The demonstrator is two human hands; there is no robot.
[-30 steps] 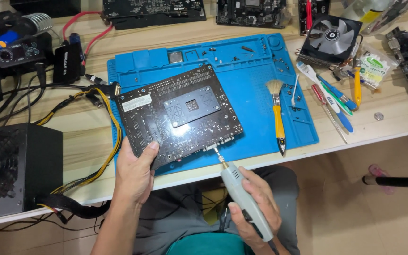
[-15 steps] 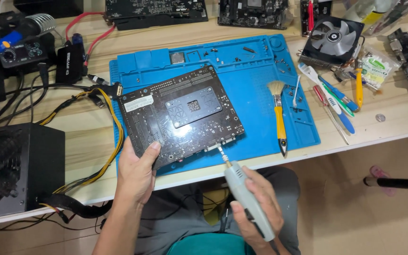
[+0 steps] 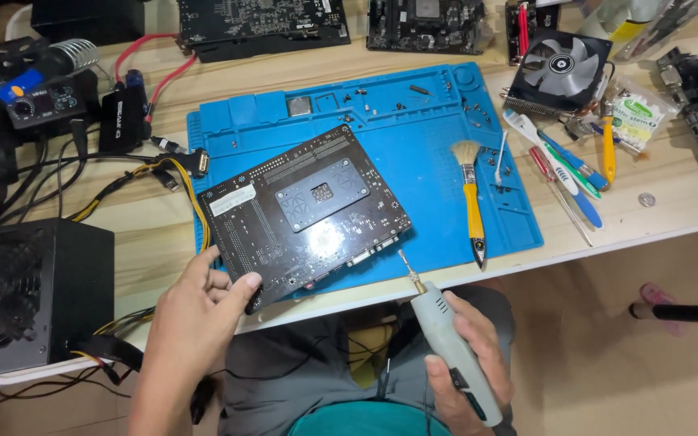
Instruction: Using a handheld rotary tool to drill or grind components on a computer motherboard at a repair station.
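My right hand (image 3: 466,363) is closest to me, low over my lap, fingers wrapped tight around a grey electric screwdriver (image 3: 452,351). Its thin bit (image 3: 407,267) points up and away from me, the tip just short of the near edge of the motherboard (image 3: 304,214) and not touching it. My left hand (image 3: 195,315) is a little farther out, thumb and fingers clamped on the near left corner of that board. The board lies black side up, turned at an angle, its near corner hanging off the table (image 3: 147,250) edge and the rest resting on the blue work mat (image 3: 446,145). A square metal backplate (image 3: 321,194) sits in its middle, and a white label (image 3: 233,199) lies near its left edge.

On the mat, right of the board, a brush with a yellow handle (image 3: 472,202) lies with its bristles pointing away from me. Small screws (image 3: 401,101) are scattered in the mat's far trays. To my left a black power supply (image 3: 30,295) stands by the table edge, and its yellow and black cables (image 3: 167,173) run up to the board's far left corner. Right of the mat lie a toothbrush (image 3: 547,157) and several pens (image 3: 583,173), with a coin (image 3: 647,199) beyond them. Farther off sit a cooler fan (image 3: 563,64), a soldering station (image 3: 42,101) at far left, and two more circuit boards (image 3: 260,20) along the far edge.
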